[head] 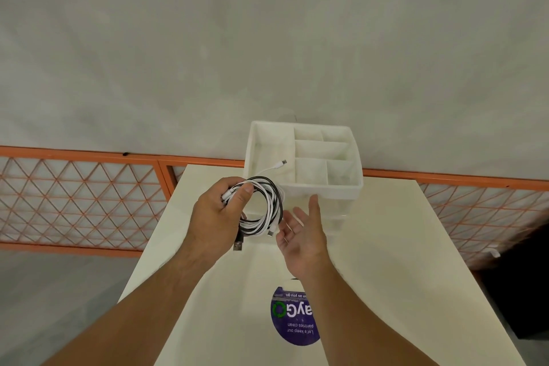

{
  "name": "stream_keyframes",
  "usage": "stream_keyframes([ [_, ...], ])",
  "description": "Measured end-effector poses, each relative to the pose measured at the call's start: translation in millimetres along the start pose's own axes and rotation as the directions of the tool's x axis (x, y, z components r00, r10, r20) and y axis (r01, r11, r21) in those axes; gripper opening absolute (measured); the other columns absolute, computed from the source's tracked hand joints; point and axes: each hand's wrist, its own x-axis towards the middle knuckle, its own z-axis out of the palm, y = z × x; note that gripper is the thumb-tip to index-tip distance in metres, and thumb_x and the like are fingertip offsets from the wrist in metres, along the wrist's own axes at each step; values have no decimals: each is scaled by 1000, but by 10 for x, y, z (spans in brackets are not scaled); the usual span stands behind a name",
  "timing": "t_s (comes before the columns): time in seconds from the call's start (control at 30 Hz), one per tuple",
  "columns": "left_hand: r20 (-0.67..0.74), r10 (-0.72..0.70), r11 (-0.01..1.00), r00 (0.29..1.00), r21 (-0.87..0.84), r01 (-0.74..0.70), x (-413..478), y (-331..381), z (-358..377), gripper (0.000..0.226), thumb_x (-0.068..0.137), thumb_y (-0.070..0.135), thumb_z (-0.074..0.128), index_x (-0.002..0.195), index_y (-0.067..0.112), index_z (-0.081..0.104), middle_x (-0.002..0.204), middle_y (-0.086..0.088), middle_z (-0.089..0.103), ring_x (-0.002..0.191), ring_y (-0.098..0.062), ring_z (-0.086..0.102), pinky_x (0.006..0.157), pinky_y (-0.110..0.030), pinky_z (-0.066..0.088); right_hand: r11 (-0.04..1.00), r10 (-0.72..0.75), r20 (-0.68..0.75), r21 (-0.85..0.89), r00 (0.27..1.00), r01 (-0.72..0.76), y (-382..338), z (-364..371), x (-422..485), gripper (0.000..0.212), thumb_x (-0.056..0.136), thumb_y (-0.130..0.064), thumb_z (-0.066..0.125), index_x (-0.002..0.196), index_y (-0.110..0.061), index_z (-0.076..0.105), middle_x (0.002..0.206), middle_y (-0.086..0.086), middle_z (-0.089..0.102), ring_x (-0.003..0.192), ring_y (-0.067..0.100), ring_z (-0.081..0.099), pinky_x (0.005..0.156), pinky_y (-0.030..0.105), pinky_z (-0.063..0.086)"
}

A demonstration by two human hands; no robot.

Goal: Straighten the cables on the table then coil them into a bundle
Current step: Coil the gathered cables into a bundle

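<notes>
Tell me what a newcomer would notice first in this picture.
First, the coil of black and white cables, gripped in the left hand above the table, with the right hand open beside it. Behind them a white divided organizer box sits at the far edge, and a round purple sticker lies nearer the front.

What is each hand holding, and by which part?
The left hand grips the coiled black and white cables at the loop's upper left side; the right hand is open, holding nothing.
</notes>
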Motion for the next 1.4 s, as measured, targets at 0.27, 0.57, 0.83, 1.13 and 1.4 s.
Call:
stream_keyframes([
  [0.27,3,-22,1000,1000,5,22,15,-76,-14,14,94,38,56,96,28,66,64,11,62,55,-6,57,50,-19,44,998,-35,-42,-52,999,32,-1,69,42,68,74,-69,63,110,-12,57,85,6,66,58,12,54,52,22,43],
  [0.57,3,-11,1000,1000,-17,11,4,-7,-32,12,94,37,58,93,29,66,67,6,63,56,-8,57,51,-23,45,988,-68,-120,-147,990,50,47,23,-170,58,81,-66,58,102,-12,58,74,7,68,57,13,54,55,25,47],
  [0.83,53,13,1000,998,6,-14,-71,170,-17,10,93,37,58,91,32,67,74,5,66,57,-9,58,53,-23,48,968,-85,-129,-247,988,51,198,-187,-545,54,86,-61,55,104,-10,61,75,7,69,60,16,56,58,29,50],
  [1.13,132,-44,999,990,36,40,-207,306,74,15,91,41,60,89,30,69,74,7,68,67,-16,65,69,-43,59,951,-13,-100,-309,995,-19,291,-308,-907,52,90,-54,54,104,-5,61,72,12,69,58,20,56,56,31,48],
  [1.4,177,-105,993,979,64,95,-180,333,169,15,93,38,58,89,28,68,77,2,67,54,-11,56,49,-26,46,545,-351,30,-806,936,231,-223,-608,-1193,40,90,-44,59,76,-8,65,56,4,65,51,18,55,53,31,45],
])
